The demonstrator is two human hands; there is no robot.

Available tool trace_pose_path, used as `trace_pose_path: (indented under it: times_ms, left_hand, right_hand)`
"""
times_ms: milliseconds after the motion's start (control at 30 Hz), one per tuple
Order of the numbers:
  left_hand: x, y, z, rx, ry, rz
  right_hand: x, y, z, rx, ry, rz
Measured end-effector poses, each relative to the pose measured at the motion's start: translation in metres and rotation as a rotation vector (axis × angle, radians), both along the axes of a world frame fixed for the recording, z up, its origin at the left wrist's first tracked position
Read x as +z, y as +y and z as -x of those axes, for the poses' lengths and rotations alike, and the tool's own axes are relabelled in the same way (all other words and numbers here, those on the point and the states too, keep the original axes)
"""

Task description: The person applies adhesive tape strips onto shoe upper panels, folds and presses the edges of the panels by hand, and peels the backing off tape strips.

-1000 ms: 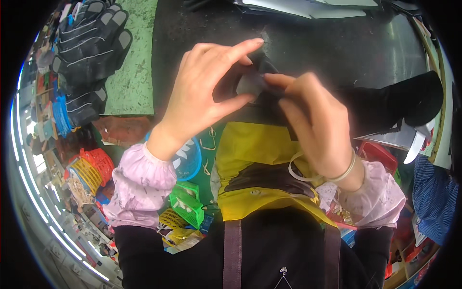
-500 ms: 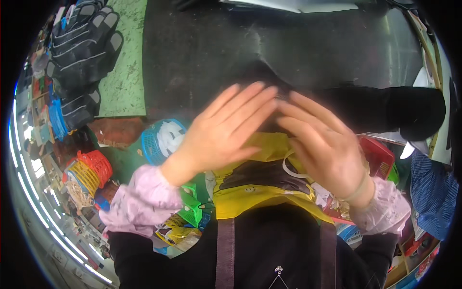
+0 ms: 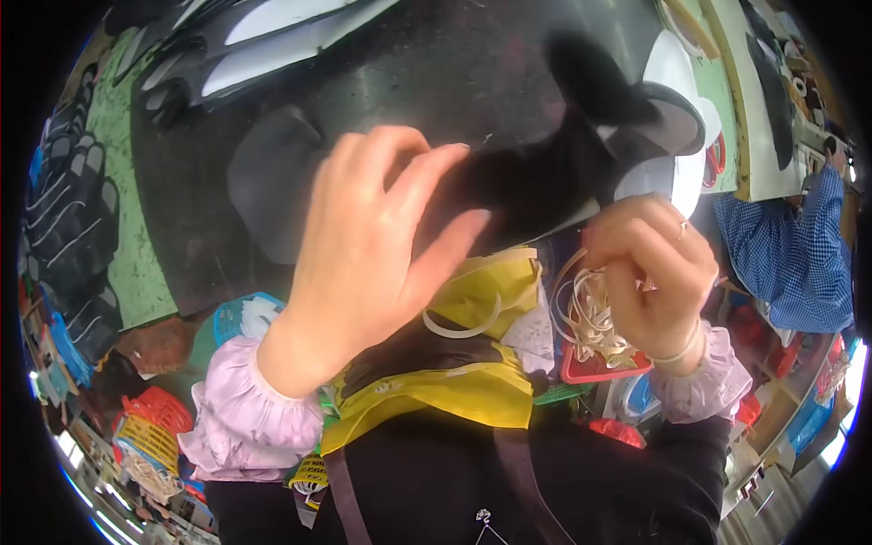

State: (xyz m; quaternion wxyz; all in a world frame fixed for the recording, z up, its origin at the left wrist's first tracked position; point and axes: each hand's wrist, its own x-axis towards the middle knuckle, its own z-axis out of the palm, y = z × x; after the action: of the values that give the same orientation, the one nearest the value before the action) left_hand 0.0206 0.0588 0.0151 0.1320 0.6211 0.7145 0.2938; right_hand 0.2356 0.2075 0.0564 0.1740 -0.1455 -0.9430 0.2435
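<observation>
My left hand (image 3: 363, 227) is over the dark tabletop, fingers bent and thumb apart, with nothing visible in its grasp. Beneath and beside its fingertips lies a blurred black piece of soft material (image 3: 522, 186), stretching to the right. A dark grey rounded flat piece (image 3: 268, 177) lies just left of this hand. My right hand (image 3: 658, 272) has its fingers curled in at the table's front edge, above a red basket (image 3: 581, 371) of pale strips (image 3: 595, 318). Whatever its fingers may hold is hidden. White and grey curved pieces (image 3: 677, 127) are stacked just beyond it.
White-faced flat pieces (image 3: 272, 54) lie at the far left of the dark table mat (image 3: 436, 82). Black strapped pieces (image 3: 68, 200) are piled along the green left edge. A yellow apron pouch (image 3: 436, 391) is at my waist. Another person's blue checked sleeve (image 3: 790, 236) is at right.
The view has swung rightward. My hands, side by side over the mat before, have parted; the right one has curled its fingers by the basket. The left has bent its fingers.
</observation>
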Motion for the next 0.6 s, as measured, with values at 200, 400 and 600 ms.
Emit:
trace_pose_path:
  times_ms: [200,400,600]
  left_hand:
    - [0.008,0.036,-0.038,0.005,0.117,0.028]
    - [0.027,0.022,-0.025,-0.061,0.303,0.181]
    - [0.007,0.028,-0.016,-0.097,0.038,0.021]
  right_hand:
    - [-0.017,0.003,0.003,-0.121,-0.153,0.016]
    - [-0.005,0.007,0.012,0.140,-0.215,0.514]
    - [-0.013,0.020,0.022,0.106,-0.131,0.620]
